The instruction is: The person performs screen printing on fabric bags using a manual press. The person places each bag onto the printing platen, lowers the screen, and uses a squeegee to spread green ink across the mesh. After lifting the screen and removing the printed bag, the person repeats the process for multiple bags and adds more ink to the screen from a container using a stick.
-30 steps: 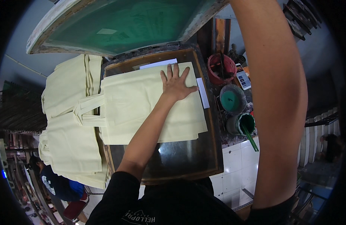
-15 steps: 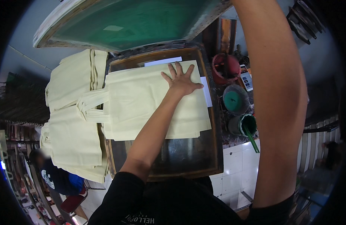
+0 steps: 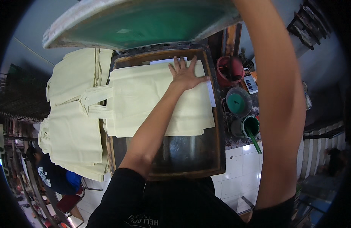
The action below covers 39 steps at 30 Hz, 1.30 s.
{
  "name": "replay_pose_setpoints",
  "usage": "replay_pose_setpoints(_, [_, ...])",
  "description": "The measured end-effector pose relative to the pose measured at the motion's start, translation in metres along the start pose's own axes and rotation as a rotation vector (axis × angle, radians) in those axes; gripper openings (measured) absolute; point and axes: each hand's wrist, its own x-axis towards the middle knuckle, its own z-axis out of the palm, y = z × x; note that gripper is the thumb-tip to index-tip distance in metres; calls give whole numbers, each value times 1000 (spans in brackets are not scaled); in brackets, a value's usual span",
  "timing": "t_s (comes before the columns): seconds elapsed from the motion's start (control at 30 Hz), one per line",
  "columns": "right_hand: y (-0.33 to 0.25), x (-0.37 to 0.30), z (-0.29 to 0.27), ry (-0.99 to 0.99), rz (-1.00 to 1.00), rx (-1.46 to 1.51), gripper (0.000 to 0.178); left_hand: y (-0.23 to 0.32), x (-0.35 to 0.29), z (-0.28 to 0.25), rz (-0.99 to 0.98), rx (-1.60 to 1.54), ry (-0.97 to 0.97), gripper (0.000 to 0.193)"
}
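Note:
My left hand (image 3: 185,76) lies flat on a cream cloth tote bag (image 3: 145,98), fingers spread near its far right corner. The thumb reaches over a white sheet (image 3: 211,97) that shows past the bag's right edge. The bag rests on a dark glass-topped board with a wooden frame (image 3: 221,152), its handles (image 3: 97,102) trailing off to the left. Above the far side, a framed printing screen with green mesh (image 3: 145,28) is tilted up. My right arm stretches up toward the screen's right end; the hand itself is beyond the top edge of the picture.
Stacked cream tote bags (image 3: 74,133) lie left of the board. Along its right side stand a red bucket (image 3: 223,78), a bowl of green ink (image 3: 236,102), a tub with a green-handled tool (image 3: 253,138) and a phone (image 3: 250,81). A person (image 3: 55,174) sits at the lower left.
My left hand has slid slightly toward the bag's far edge, still spread flat. The screen stays raised, seen at a slightly flatter angle. The whole view has shifted a little.

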Motion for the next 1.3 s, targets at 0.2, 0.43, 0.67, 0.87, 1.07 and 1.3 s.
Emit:
replay_pose_setpoints(0.2, [48, -89, 41, -15, -154, -157, 17, -22, -155, -76, 310, -1222, 261, 61])
replay_pose_setpoints(0.43, [56, -259, 138, -44, -214, 55, 19, -80, -315, 18, -192, -1527, 40, 27])
replay_pose_setpoints(0.67, [76, -264, 189, -243, -200, -163, 34, -87, -321, 62, -378, -1554, -11, 24])
replay_pose_setpoints(0.87, [53, -266, 160, -412, -221, -25, 36, -91, -320, 60, -367, -1562, -5, 25])
replay_pose_setpoints(1.07, [62, -272, 185, -306, -412, -141, 31, -91, -323, 66, -368, -1593, 6, 25])
replay_pose_setpoints(1.3, [145, -141, 241, -312, -351, -199, 41, -94, -322, 56, -394, -1602, -57, 22])
